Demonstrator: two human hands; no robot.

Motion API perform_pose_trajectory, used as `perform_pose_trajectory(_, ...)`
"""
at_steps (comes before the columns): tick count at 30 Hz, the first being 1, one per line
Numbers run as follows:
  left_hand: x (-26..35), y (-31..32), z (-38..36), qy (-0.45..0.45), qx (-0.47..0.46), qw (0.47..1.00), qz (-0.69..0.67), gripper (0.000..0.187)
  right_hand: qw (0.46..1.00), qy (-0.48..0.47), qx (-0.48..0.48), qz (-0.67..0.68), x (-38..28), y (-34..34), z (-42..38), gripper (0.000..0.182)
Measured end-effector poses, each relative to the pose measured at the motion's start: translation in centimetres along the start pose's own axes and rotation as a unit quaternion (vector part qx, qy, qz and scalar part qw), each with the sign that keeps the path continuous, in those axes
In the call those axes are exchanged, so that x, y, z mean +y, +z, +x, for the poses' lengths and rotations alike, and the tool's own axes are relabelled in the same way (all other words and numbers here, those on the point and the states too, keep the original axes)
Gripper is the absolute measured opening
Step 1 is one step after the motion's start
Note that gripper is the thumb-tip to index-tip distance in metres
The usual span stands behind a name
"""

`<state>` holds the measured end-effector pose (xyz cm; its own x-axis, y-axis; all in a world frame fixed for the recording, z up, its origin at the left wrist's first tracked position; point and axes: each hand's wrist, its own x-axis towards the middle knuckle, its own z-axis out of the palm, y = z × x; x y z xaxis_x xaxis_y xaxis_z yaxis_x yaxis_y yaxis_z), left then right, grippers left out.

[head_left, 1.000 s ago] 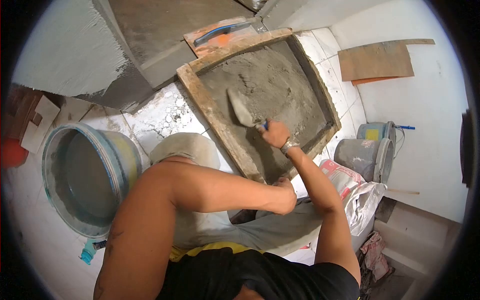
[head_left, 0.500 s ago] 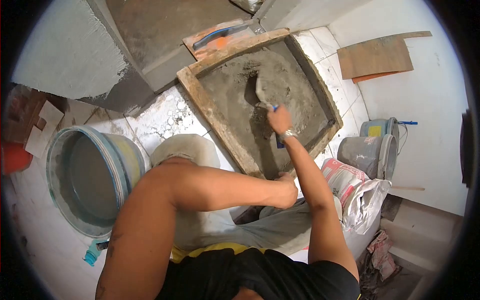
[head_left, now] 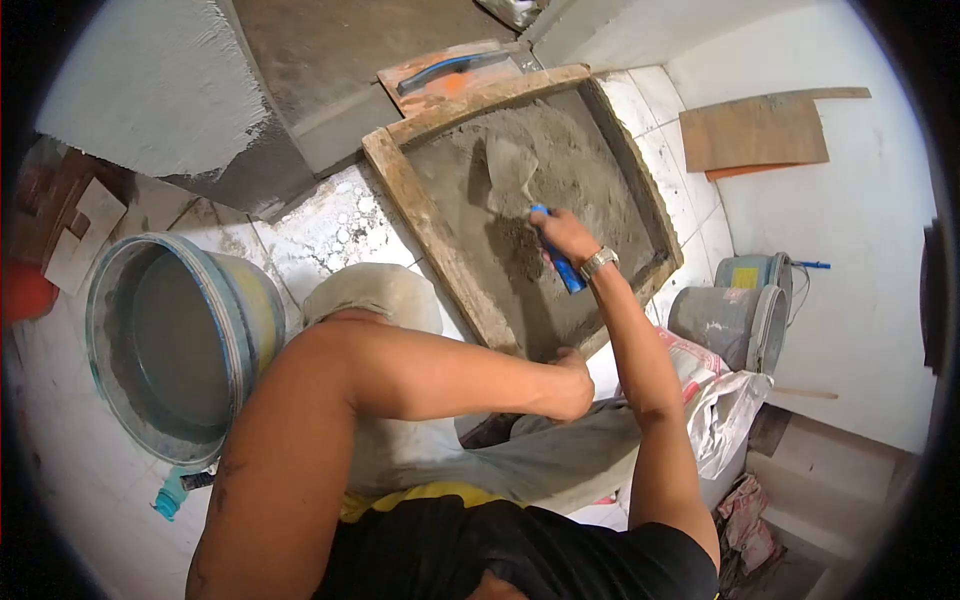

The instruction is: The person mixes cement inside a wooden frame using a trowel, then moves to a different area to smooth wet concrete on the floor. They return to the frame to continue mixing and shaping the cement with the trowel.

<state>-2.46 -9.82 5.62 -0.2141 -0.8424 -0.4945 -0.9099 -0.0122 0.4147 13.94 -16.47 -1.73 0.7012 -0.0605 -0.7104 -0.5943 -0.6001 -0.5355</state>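
A wooden-framed tray [head_left: 415, 215] holds wet grey mortar [head_left: 590, 180]. My right hand [head_left: 568, 238] is closed round the blue handle of a trowel [head_left: 512, 170], whose grey blade lies face up over the mortar near the tray's middle. A metal watch circles the right wrist. My left hand [head_left: 572, 385] is at the tray's near corner, its fingers curled at the wooden edge; what its fingertips hold is partly hidden.
A large bucket of grey liquid [head_left: 180, 340] stands at left. Beyond the tray lies a blue-handled float [head_left: 455, 75]. At right are two smaller buckets [head_left: 715, 325], a cement bag [head_left: 730, 410] and a brown board [head_left: 755, 135] against the wall.
The trowel has turned from edge-on to showing its flat blade, and its blue handle is more exposed. My right wrist has rotated. My left hand has stayed at the tray's near corner.
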Motion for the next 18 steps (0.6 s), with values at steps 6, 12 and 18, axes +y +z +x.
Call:
perform_pose_trajectory(6,0.2,0.2,1.9,-0.019,-0.038,0.999,0.007,0.040,0.884,-0.198,0.045,-0.421,-2.1,-2.7,3.0,0.032)
perform_pose_trajectory(12,-0.4,0.2,3.9,-0.008,-0.014,0.999,0.030,0.039,0.744,-0.300,0.034,-0.595,-12.7,-0.9,3.2,0.032)
perform_pose_trajectory(18,-1.6,0.0,2.0,-0.031,0.030,0.999,0.001,0.041,0.654,-0.305,0.037,-0.691,-16.4,-1.7,6.6,0.033)
